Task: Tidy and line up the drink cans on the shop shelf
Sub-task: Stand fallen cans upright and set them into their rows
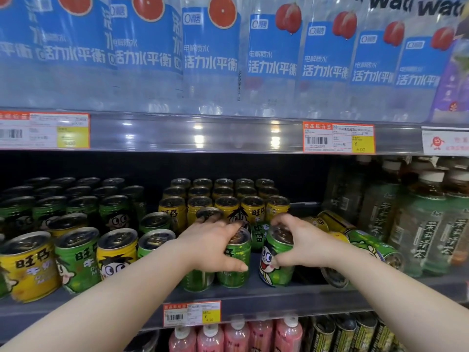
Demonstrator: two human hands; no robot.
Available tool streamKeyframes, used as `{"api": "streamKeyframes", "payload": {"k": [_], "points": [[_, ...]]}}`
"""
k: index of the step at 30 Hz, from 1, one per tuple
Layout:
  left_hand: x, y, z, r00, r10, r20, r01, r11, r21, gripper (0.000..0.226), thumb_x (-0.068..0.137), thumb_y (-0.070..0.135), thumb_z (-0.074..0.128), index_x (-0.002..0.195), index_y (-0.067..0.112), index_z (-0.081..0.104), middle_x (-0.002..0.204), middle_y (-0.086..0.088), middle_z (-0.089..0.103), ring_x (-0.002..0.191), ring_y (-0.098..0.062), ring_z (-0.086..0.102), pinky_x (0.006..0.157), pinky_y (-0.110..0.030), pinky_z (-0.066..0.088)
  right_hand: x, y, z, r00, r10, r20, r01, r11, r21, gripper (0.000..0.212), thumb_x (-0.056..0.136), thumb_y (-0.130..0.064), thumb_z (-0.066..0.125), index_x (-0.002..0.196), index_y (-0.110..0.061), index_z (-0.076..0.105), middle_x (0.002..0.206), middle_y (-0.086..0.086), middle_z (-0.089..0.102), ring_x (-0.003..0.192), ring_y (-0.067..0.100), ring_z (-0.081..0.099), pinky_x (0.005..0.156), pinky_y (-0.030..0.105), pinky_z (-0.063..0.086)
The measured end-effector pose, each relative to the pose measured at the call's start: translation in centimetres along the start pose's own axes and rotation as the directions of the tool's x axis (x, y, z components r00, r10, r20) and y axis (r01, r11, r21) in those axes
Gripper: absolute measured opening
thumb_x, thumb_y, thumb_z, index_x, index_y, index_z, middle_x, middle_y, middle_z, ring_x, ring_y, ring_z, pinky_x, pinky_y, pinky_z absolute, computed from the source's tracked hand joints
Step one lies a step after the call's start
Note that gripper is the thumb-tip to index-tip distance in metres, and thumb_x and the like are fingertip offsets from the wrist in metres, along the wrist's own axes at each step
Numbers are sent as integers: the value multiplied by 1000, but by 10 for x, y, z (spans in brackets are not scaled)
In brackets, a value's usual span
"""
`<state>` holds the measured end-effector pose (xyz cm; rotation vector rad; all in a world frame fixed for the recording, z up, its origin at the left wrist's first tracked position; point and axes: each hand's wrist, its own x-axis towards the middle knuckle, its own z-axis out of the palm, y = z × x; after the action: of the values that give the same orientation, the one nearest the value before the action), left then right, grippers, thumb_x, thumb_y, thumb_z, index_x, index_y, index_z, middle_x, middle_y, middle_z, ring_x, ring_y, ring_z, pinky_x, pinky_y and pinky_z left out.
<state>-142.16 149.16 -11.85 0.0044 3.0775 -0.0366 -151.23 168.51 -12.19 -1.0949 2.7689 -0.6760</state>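
Shop shelf [253,298], middle tier, price rail along its front: at left, upright green and yellow cartoon cans [76,257] in mixed, uneven rows; centre, left hand [213,243] closed around an upright green can [234,260]; beside it, right hand [299,243] closed around a tilted green can [276,260]; right, toppled cans [355,240] lying near tea bottles [426,224]. Risk, judged: the tilted can may tip or knock its neighbour over the edge, cans being crowded. Above, blue-labelled water bottles [210,54].

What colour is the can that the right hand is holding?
Green, with a cartoon face on it. The right hand grips this can from above; the head view shows it.
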Motion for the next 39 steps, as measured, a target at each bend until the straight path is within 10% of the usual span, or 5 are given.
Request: {"api": "streamKeyframes", "payload": {"k": [4, 9, 14, 24, 39], "points": [[-1, 2, -3, 1000, -17, 24, 17, 1000, -21, 98, 71, 76, 47, 147, 29, 6, 154, -3, 23, 142, -25, 18, 115, -43, 18, 4, -4, 9, 996, -79, 41, 73, 989, 126, 90, 61, -44, 82, 137, -32, 35, 136, -8, 44, 123, 10, 46, 103, 28, 41], [4, 11, -8, 1000, 7, -20, -8, 999, -36, 99, 70, 78, 44, 147, 29, 5, 155, -4, 19, 144, -25, 10, 114, -47, 4, 22, 10, -18, 993, -65, -96, 71, 995, 64, 30, 91, -33, 55, 119, -23, 59, 119, -5, 59, 113, 12, 54, 89, 19, 39], [17, 27, -7, 1000, 29, -3, -29, 998, -64, 95, 74, 76, 42, 147, 29, 5, 156, -4, 17, 143, -23, 12, 115, -47, 5, 54, 22, -19, 992, -95, 88, 121, 920, -372, 51, 83, -37, 62, 130, -30, 48, 137, -1, 50, 122, 21, 49, 98, 27, 41], [17, 29, -7, 999, -36, 3, 36, 996, -79, 103, 74, 74, 46, 147, 20, -3, 157, -5, 10, 144, -21, 9, 115, -37, 10, 86, 22, 7, 925, -311, 218, 379, 799, -468, 41, 90, -37, 53, 126, -19, 50, 131, 7, 50, 119, 25, 49, 97, 33, 43], [15, 33, -8, 998, -55, 29, 57, 996, -65, 94, 76, 72, 45, 146, 32, -3, 158, 4, 4, 144, -18, 8, 115, -37, 12, 82, 39, -14, 965, -219, 144, 214, 975, 50, 44, 74, -35, 74, 115, -23, 62, 102, -11, 64, 96, 8, 60, 81, 18, 48]]}}
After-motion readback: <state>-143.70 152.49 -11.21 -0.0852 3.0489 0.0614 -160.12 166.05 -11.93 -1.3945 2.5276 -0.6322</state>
